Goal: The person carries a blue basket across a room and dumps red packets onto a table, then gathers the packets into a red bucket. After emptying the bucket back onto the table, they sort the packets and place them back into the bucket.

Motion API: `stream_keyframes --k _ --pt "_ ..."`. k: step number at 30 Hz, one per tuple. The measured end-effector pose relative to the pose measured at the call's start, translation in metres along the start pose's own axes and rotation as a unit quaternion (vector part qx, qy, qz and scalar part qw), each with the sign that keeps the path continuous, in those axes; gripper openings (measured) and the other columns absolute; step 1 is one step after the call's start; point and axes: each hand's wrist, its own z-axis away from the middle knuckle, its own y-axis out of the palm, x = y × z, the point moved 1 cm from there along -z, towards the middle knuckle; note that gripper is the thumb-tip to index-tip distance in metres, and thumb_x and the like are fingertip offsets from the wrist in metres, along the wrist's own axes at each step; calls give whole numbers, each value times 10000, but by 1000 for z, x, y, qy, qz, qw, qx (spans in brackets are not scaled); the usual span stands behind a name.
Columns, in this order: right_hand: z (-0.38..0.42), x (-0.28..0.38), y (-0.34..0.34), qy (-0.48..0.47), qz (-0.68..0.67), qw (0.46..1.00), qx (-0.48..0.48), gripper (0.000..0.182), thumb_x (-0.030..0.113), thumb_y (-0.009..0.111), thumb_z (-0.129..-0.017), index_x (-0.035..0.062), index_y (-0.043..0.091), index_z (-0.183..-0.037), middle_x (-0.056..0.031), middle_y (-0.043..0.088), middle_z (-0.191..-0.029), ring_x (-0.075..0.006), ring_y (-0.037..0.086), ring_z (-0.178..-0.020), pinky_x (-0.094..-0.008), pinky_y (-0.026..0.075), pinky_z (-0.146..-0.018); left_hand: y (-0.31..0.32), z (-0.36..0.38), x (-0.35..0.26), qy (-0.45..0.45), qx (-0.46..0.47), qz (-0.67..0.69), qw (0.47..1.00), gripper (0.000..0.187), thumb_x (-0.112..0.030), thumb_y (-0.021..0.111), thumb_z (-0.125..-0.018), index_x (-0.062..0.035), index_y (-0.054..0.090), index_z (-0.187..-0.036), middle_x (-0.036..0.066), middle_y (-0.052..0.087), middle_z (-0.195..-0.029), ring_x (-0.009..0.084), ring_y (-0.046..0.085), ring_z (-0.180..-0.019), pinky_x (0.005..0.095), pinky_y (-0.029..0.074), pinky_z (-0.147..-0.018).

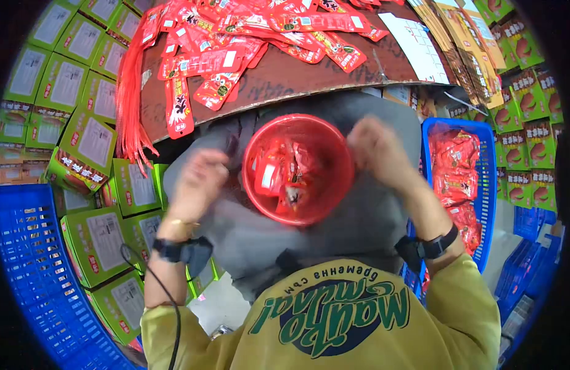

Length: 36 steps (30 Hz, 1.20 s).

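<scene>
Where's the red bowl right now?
In the head view, the red bowl is near the middle, between the left hand and right hand, just below the brown table in the picture.

Light: bright, fairly even, apparently falling from above | Shadow: soft shade is pooling inside the red bucket | Glare: red packets are glinting in small highlights | Blur: left hand and right hand are smearing; tabletop is staying sharper | Lens: fisheye is bowing the outer green boxes; corners are sinking into black
</scene>
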Motion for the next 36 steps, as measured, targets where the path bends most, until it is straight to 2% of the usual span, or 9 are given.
stream_keyframes --k 3,10,16,20,23,24,26,30,36 --pt "-34 38 2 13 -243 965 -95 131 141 603 -904 99 502 -830 18 506 -615 -48 428 -503 -211 327 -434 -16 3 -103 26 -79 368 926 351 -137 550 -935 -31 491 -1265 -124 321 -591 -12 261 -450 163 205 -404" --pt "-32 103 18 -47 -278 959 16 139 188 575 -928 57 530 -945 15 564 -596 -47 493 -500 -198 394 -455 41 -34 -133 -20 141 385 912 96 -161 544 -930 -84 577 -978 -52 463 -652 30 362 -481 188 265 -409" --pt "-1 0 47 -272 248 930 -14 1353 388 922 -288 -4 270 -1406 -276 334 -1406 -443 330 -1306 -477 290 -1082 59 -17 -155 2 30 384 923 126 -185 501 -975 -63 529 -960 -11 515 -705 38 420 -492 173 295 -401" --pt "-13 11 82 -372 152 872 -279 654 437 725 -724 55 547 -1224 -230 479 -1277 -445 428 -1201 -458 316 -1036 103 30 -205 57 144 272 950 97 -152 509 -952 -57 506 -933 -6 445 -563 61 394 -430 185 282 -387" --pt "-7 22 62 -140 -180 974 -1 243 129 631 -852 51 619 -1082 -104 612 -1044 -222 589 -980 -337 465 -864 88 35 -213 100 248 178 947 142 -134 482 -948 -28 464 -1042 34 478 -623 119 455 -508 214 366 -521" --pt "-13 24 53 -97 -263 928 -246 181 62 588 -890 83 596 -1070 -54 614 -946 -158 603 -854 -278 484 -733 85 30 -218 168 186 178 952 167 -128 492 -936 -21 469 -1061 47 495 -697 122 464 -566 221 377 -558" --pt "14 30 -31 -120 -607 756 -214 166 267 521 -958 151 468 -851 38 456 -684 -123 465 -583 -262 409 -524 84 23 -225 298 47 184 936 222 -117 511 -910 -7 479 -1101 74 529 -844 127 482 -682 235 398 -633" --pt "150 78 -177 -383 -276 777 -417 406 461 371 -996 160 437 -732 53 363 -585 -76 323 -473 -278 287 -471 103 10 -227 230 39 203 951 178 -44 517 -831 -9 496 -1003 73 514 -843 126 482 -739 258 409 -683" --pt "269 44 -164 -312 238 705 -591 453 422 345 -1001 75 551 -795 -43 494 -626 -161 417 -476 -277 326 -457 164 7 -212 94 236 182 950 128 6 558 -848 -23 503 -960 52 572 -826 98 527 -742 226 437 -718"
